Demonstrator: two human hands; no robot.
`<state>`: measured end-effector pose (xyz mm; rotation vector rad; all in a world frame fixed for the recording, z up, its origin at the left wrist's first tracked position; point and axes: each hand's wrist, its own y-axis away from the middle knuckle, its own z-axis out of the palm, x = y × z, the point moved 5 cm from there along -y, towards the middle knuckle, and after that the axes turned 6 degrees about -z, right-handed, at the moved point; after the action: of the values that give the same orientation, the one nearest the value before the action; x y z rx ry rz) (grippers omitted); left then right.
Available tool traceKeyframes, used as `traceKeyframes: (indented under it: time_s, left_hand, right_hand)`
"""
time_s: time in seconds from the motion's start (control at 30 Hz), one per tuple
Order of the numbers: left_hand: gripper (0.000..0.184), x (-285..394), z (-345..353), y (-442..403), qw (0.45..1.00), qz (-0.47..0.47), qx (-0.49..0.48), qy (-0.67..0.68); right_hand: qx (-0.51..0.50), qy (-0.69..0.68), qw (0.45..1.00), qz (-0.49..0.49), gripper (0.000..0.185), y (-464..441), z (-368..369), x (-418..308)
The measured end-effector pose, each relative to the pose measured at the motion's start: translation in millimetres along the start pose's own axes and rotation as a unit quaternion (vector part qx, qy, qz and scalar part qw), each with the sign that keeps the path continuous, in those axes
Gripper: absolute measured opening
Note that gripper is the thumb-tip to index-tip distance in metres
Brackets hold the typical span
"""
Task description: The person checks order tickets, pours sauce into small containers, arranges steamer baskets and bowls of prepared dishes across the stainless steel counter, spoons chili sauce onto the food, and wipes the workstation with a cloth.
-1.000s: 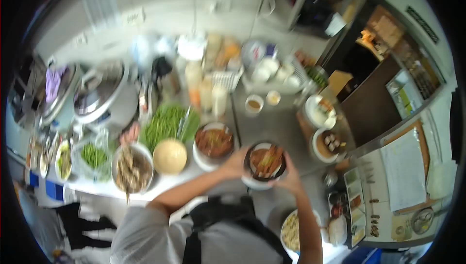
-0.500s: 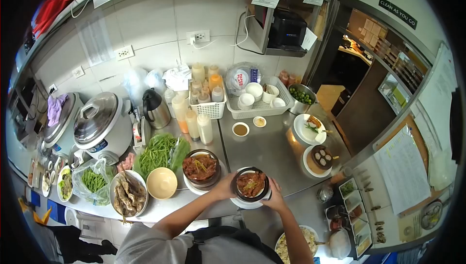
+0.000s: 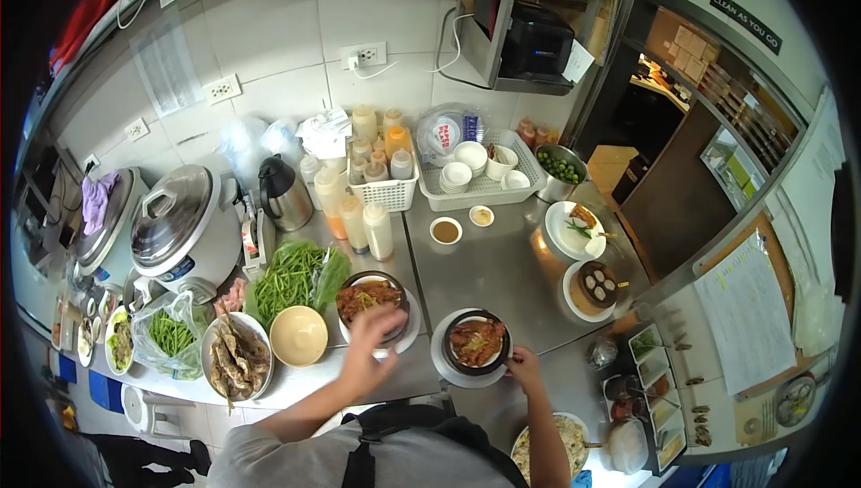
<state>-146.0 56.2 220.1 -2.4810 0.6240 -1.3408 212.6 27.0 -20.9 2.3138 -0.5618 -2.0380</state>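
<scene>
A dark clay pot point(image 3: 470, 368) of brown saucy meat point(image 3: 477, 343) sits on a white plate point(image 3: 446, 370) on the counter in front of me. My right hand point(image 3: 523, 370) is closed at the pot's right side, where a short handle seems to stick out. My left hand point(image 3: 371, 343) is raised, its fingers apart and slightly blurred, with nothing in it. It partly covers a second clay pot point(image 3: 342, 313) with similar meat and green strips, also set on a white plate point(image 3: 413, 319). Beside that pot stands a beige bowl point(image 3: 299, 336).
Fried fish point(image 3: 238, 358) in a bowl and green beans point(image 3: 294, 282) lie to the left. Squeeze bottles point(image 3: 378, 232) and a basket of small bowls point(image 3: 435, 186) stand behind. Plated food point(image 3: 574, 231) is at the right; a rice dish point(image 3: 556, 448) is close to my right arm.
My left hand has let go of the nearer pot and moved left over the other pot. That nearer pot now rests slightly farther right on its plate, my right hand still at its side.
</scene>
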Motion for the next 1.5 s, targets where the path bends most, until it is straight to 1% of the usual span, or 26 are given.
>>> traceKeyframes:
  time_s: [0.07, 0.1, 0.2, 0.27, 0.37, 0.4, 0.43, 0.5, 0.57, 0.6, 0.63, 0.7, 0.77, 0.8, 0.87, 0.9, 1.0, 1.03, 1.07, 1.17, 1.27, 1.3, 1.33, 1.4, 1.47, 1.5]
  left_hand:
    - [0.068, -36, -30, -11, 0.995, -0.031, 0.093, -0.026]
    - [0.071, -49, -46, -17, 0.991, -0.067, 0.084, -0.079]
    - [0.077, -145, -58, -8, 0.98, -0.177, -0.082, -0.026]
    - [0.081, -184, -52, -4, 0.94, -0.262, -0.208, 0.062]
    - [0.087, -207, -41, -20, 0.906, -0.265, -0.262, 0.204]
    - [0.09, -214, -39, -22, 0.91, -0.268, -0.264, 0.175]
    - [0.089, -221, -40, -23, 0.913, -0.269, -0.26, 0.162]
    - [0.087, -231, -41, -28, 0.92, -0.269, -0.251, 0.135]
    - [0.081, -242, -48, -43, 0.938, -0.246, -0.22, 0.107]
    - [0.078, -247, -51, -51, 0.946, -0.234, -0.204, 0.094]
    - [0.075, -245, -55, -65, 0.959, -0.204, -0.186, 0.064]
    - [0.069, -234, -66, -102, 0.979, -0.137, -0.149, 0.002]
    - [0.063, -189, -72, -127, 0.981, -0.141, -0.126, 0.04]
    - [0.063, -180, -72, -135, 0.982, -0.137, -0.121, 0.043]
    - [0.062, -161, -74, -143, 0.986, -0.117, -0.109, 0.051]
    - [0.061, -157, -76, -138, 0.986, -0.112, -0.108, 0.064]
    - [0.057, -166, -80, -113, 0.982, -0.12, -0.085, 0.119]
    - [0.056, -176, -82, -100, 0.977, -0.141, -0.063, 0.147]
    - [0.055, -186, -85, -87, 0.97, -0.162, -0.04, 0.176]
    - [0.052, -200, -105, -54, 0.964, -0.213, -0.02, 0.157]
    - [0.052, -223, -119, -20, 0.944, -0.262, 0.009, 0.198]
    - [0.052, -222, -117, -16, 0.95, -0.257, -0.002, 0.177]
    - [0.052, -222, -120, -13, 0.953, -0.259, 0.003, 0.159]
    - [0.052, -218, -127, -5, 0.962, -0.248, 0.006, 0.115]
    - [0.051, -220, -114, -9, 0.968, -0.233, 0.003, 0.095]
    - [0.054, -218, -108, -13, 0.982, -0.181, 0.014, 0.055]
  right_hand:
    - [0.014, 0.039, 0.999, 0.011, 0.028, 10, -14, -10]
    - [0.021, 0.057, 0.998, 0.017, 0.028, 12, -20, -12]
    - [0.033, 0.046, 0.998, 0.014, 0.029, 16, -39, -1]
    - [0.045, 0.05, 0.997, 0.042, 0.031, 24, -45, -11]
    - [0.017, 0.094, 0.993, 0.067, 0.033, 24, -58, -6]
    - [0.0, 0.116, 0.991, 0.073, 0.033, 21, -63, -2]
    - [0.02, 0.239, 0.97, 0.032, 0.034, 18, -71, -3]
    - [0.059, 0.471, 0.879, -0.052, 0.036, 17, -72, -28]
    - [0.099, 0.251, 0.962, -0.048, 0.04, 15, -55, -90]
    - [0.077, 0.194, 0.948, -0.241, 0.047, 5, -44, -123]
    - [0.068, 0.169, 0.948, -0.26, 0.043, 4, -17, -192]
    - [0.008, 0.099, 0.95, -0.295, 0.058, -16, 25, -293]
    - [0.031, 0.192, 0.898, -0.395, 0.05, -21, 64, -407]
    - [0.087, 0.199, 0.79, -0.573, 0.042, -27, 79, -460]
    - [0.064, 0.082, 0.785, -0.611, 0.028, -72, 86, -544]
    - [0.107, 0.036, 0.797, -0.593, 0.024, -99, 84, -579]
    - [0.09, -0.082, 0.798, -0.59, 0.024, -173, 70, -667]
    - [0.059, -0.118, 0.789, -0.601, 0.025, -186, 71, -683]
    - [0.062, -0.108, 0.813, -0.569, 0.027, -176, 75, -691]
    - [0.038, -0.108, 0.826, -0.552, 0.028, -208, 72, -706]
    - [0.05, -0.18, 0.79, -0.585, 0.032, -247, 47, -711]
    - [0.06, -0.186, 0.818, -0.541, 0.038, -239, 43, -705]
    - [0.067, -0.168, 0.813, -0.554, 0.038, -245, 33, -701]
    - [-0.034, -0.118, 0.824, -0.553, 0.048, -262, 13, -701]
    - [-0.012, -0.086, 0.81, -0.579, 0.051, -266, 18, -701]
    - [0.02, -0.077, 0.799, -0.596, 0.053, -256, 35, -695]
